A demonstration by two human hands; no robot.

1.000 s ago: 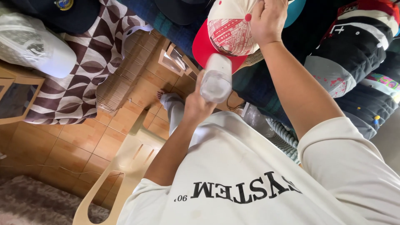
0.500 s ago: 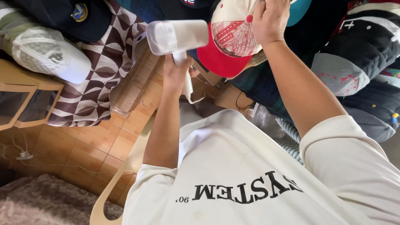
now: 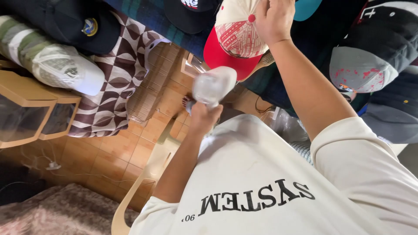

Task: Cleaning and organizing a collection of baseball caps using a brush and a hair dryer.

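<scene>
My left hand [image 3: 203, 116] grips the handle of a white hand-held dryer-like appliance [image 3: 213, 85]. The appliance is blurred and its barrel tilts up toward a cap. My right hand [image 3: 275, 18] holds that cream and red cap [image 3: 235, 39] by its crown, up at the top of the view. The cap's red brim hangs just above the appliance's barrel. Several other caps lie around it on a dark cloth.
A white cap [image 3: 65, 69] and a dark cap [image 3: 76, 26] rest on a brown patterned cloth [image 3: 117, 82] at left. A grey-brimmed cap [image 3: 361, 74] lies at right. Below are an orange tiled floor [image 3: 113, 148], a cream plastic chair [image 3: 143, 182], a wooden cabinet [image 3: 35, 113] and a grey rug [image 3: 56, 213].
My left hand swung the appliance out to the left with its barrel sideways, then brought it back under the cap's brim. My right hand stayed on the cap.
</scene>
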